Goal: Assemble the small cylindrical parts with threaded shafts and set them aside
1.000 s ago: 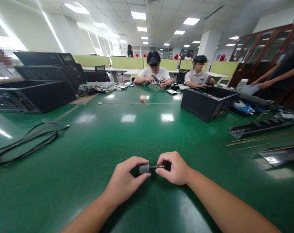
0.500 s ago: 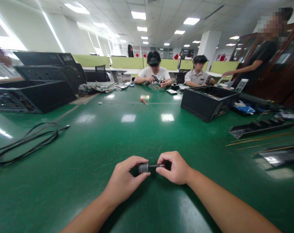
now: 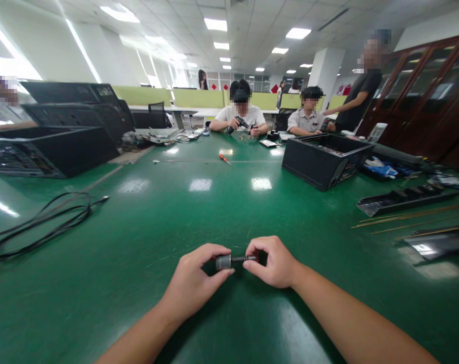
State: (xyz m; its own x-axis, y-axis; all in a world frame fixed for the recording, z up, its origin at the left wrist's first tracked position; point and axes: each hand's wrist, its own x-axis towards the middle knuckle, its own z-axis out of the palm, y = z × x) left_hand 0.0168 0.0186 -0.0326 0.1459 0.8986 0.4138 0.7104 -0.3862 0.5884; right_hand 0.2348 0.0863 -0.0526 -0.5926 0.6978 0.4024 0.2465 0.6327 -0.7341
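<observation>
A dark grey cylinder with a thin dark shaft (image 3: pixel 224 262) lies level between my two hands, just above the green table. My left hand (image 3: pixel 199 273) is closed around the cylinder end, thumb below and fingers above. The shaft's far tip is pinched between the thumb and index finger of my right hand (image 3: pixel 274 262). A short stretch of shaft shows between the hands, and it looks ridged near the right fingertips. Exactly what kind of part this is, I cannot tell.
Black cables (image 3: pixel 73 220) coil at left, near an open computer case (image 3: pixel 81 149). Another black case (image 3: pixel 308 162) stands right of centre. An orange screwdriver (image 3: pixel 224 158) lies ahead. Metal trays (image 3: pixel 400 199) and thin rods (image 3: pixel 404 215) are at right. Other people work across the table (image 3: pixel 168 207).
My hands and the part hold nearly the same pose. The standing person at the right has moved leftward, toward the seated co-worker.
</observation>
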